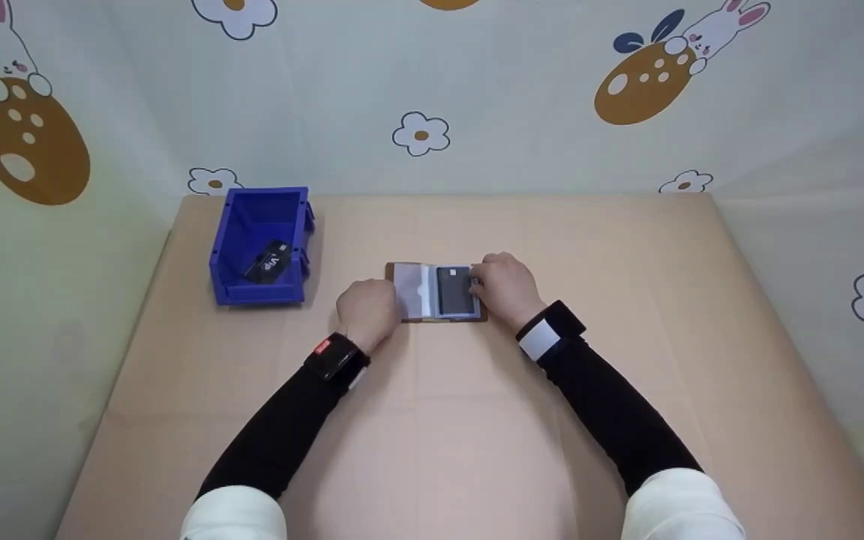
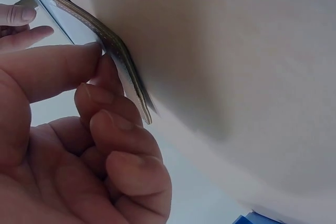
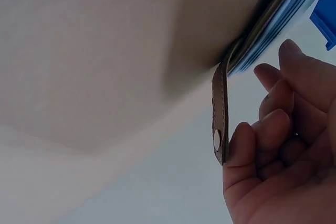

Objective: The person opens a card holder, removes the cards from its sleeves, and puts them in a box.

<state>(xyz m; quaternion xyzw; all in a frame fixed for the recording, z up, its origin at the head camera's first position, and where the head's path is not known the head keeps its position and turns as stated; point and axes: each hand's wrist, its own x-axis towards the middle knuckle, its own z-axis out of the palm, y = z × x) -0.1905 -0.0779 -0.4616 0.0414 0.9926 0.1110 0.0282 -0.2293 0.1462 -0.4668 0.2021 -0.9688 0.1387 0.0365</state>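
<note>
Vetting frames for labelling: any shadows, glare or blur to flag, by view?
Head: soft shadows beside the sleeves on the table; a pale band on the wallet, perhaps glare; "Vip" on the card still readable. Left wrist: wide blurry-edged shadow right of the wallet, fingers fairly crisp. Right wrist: dim, shadow left of the wallet, whose far end looks soft.

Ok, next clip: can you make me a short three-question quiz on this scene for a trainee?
1. Multiple choice: what does the left hand pinch? A) a pen; B) the card holder; C) a coin.
2. True or false: the card holder is folded closed.
3. Fill in the blank: the black card in the blue bin carries the word "____".

Key: 1. B. 2. False, it is open. 3. Vip.
</note>
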